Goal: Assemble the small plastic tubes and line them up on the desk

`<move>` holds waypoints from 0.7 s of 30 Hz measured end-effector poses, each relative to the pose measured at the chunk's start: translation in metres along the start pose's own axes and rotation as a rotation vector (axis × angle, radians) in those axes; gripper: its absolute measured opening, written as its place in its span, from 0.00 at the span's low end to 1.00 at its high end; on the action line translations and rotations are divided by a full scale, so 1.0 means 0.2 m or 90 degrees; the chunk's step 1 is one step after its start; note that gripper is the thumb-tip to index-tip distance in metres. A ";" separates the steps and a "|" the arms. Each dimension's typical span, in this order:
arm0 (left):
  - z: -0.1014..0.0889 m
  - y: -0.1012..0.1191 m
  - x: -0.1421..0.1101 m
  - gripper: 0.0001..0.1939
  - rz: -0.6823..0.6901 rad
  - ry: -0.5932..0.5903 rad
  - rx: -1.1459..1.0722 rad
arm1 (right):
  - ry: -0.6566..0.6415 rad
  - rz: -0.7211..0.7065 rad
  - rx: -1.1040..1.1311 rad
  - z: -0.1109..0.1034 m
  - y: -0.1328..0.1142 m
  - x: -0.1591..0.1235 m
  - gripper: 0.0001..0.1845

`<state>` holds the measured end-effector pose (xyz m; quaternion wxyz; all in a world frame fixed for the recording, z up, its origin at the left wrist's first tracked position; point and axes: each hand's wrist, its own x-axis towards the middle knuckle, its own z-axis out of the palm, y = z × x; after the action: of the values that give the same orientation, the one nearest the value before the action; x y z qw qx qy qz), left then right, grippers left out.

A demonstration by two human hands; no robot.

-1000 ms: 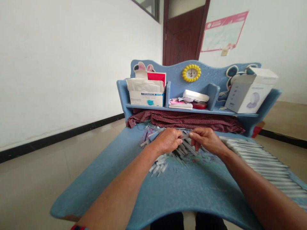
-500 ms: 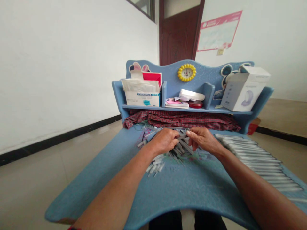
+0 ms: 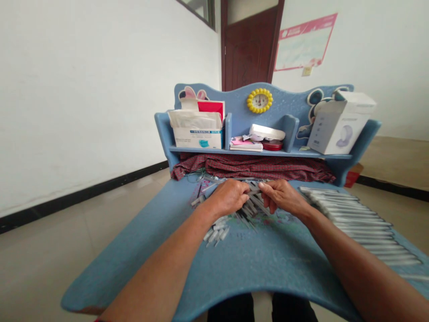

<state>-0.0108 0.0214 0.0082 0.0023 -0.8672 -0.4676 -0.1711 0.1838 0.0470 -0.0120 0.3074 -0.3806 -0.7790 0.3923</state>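
My left hand (image 3: 230, 196) is closed in a pinch over a loose pile of thin grey and white pen parts (image 3: 248, 208). Facing it, my right hand (image 3: 279, 195) is pinched too, thumb on top. A slim grey pen piece (image 3: 254, 192) spans the small gap between both hands' fingertips; its ends are hidden in the fingers. Short white pen parts (image 3: 217, 231) lie in a cluster below my left wrist. To the right of my right forearm, a row of grey pens (image 3: 358, 223) lies side by side on the blue desk (image 3: 254, 264).
A folded checked cloth (image 3: 254, 167) lies along the back of the desk under the shelf. On the shelf stand a mask box (image 3: 197, 134), a red round tin (image 3: 272, 146) and a white carton (image 3: 342, 125). A yellow clock (image 3: 259, 100) is on the backboard.
Both hands stay almost in place, still pinched tip to tip. The piece between them shows slightly lower and more level. The whole view has shifted slightly.
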 end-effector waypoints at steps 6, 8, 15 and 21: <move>0.00 0.00 0.00 0.08 -0.005 0.001 0.026 | -0.006 -0.018 0.052 0.01 0.00 0.00 0.22; 0.00 0.00 0.00 0.08 -0.002 0.000 0.034 | -0.003 -0.007 0.029 0.01 0.00 0.00 0.24; 0.00 0.00 0.00 0.08 0.004 0.002 0.068 | -0.008 -0.009 0.052 0.01 0.01 0.00 0.21; 0.02 0.02 0.00 0.08 -0.009 -0.009 0.124 | -0.015 0.035 0.042 0.04 0.02 0.00 0.23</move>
<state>-0.0071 0.0194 0.0054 0.0821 -0.8608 -0.4879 -0.1192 0.1791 0.0467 -0.0188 0.3000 -0.3867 -0.7585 0.4302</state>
